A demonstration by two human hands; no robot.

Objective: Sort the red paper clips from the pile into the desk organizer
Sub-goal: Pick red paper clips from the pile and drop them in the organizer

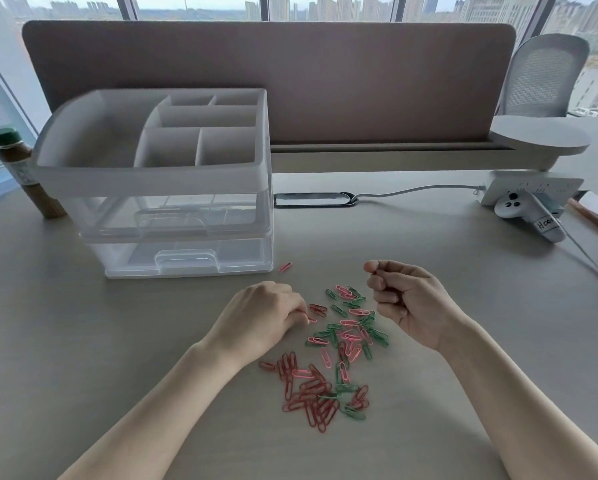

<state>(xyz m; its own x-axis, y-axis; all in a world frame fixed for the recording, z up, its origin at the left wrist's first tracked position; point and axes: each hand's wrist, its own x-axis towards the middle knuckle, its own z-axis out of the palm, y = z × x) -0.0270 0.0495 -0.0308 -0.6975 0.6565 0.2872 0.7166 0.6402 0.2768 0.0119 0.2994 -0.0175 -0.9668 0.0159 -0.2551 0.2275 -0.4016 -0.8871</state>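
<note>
Head view, only one: picking step in hand, nothing delivered that I can see.

Left hand (263, 317) lies knuckles-up on the pale grey desk (83, 341), fingertips curled down onto a red wire paper clip (311, 319) at the left edge of the mixed pile of red, pink and green paper clips (346, 334). Reads as a pinch or a drag; can't tell if the clip is off the desk.

Right hand (404, 299) is raised just right of the pile, fingers curled into a loose fist, thumb against forefinger. Probably holds clips, but none show, so can't tell.

White plastic desk organizer with open top compartments and two clear drawers (159, 174) stands behind-left of the pile, apart from both hands. Visible compartments look empty; drawers look closed. One stray red paper clip (285, 266) lies on the desk just off its front right corner. Denser batch of dark red clips (308, 393) sits at the near end of the pile, a few green ones mixed in.

Next move, my read: secure the pinched clip, lift it clear without snagging neighbours, carry up and left over the organizer rim, drop in one compartment. Pink vs red needs a call.
</note>
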